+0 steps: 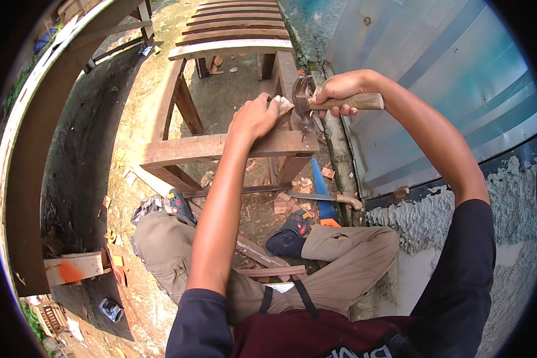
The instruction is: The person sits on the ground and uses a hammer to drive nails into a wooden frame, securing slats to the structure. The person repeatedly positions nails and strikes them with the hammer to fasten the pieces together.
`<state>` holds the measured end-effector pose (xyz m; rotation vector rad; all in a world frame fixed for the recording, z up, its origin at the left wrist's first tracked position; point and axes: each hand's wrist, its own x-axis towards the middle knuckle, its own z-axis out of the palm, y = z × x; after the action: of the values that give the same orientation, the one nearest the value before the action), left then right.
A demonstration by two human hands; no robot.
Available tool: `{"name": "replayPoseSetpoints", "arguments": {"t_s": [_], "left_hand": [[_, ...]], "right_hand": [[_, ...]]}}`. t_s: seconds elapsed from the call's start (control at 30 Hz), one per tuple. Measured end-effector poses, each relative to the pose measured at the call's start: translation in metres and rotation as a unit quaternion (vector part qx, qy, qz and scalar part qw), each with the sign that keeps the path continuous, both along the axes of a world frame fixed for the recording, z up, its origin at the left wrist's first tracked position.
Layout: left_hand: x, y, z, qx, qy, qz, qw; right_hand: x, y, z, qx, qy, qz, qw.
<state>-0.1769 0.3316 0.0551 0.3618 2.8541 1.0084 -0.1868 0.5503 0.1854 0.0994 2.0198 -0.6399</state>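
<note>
right hand (340,89) is wrapped tight round the hammer (316,102), left hand (255,116) pinching a small wood block (283,106) at the frame's (221,148) right corner, so I reckon one glancing blow smashes those fingers

a blue-handled handsaw (323,197) and a knife (325,197) lie on the ground beside corrugated metal sheeting (435,77).
</note>
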Motion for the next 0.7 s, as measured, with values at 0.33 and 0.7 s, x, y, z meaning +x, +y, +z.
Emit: {"name": "replayPoseSetpoints", "arguments": {"t_s": [0.33, 0.7], "left_hand": [[-0.011, -0.003, -0.004, 0.175, 0.037, 0.122, 0.976], [0.01, -0.042, 0.015, -0.03, -0.038, -0.008, 0.999]], "right_hand": [[-0.008, 0.027, 0.006, -0.016, 0.013, -0.085, 0.996], [-0.001, 0.025, -0.01, -0.071, 0.039, -0.143, 0.986]]}}
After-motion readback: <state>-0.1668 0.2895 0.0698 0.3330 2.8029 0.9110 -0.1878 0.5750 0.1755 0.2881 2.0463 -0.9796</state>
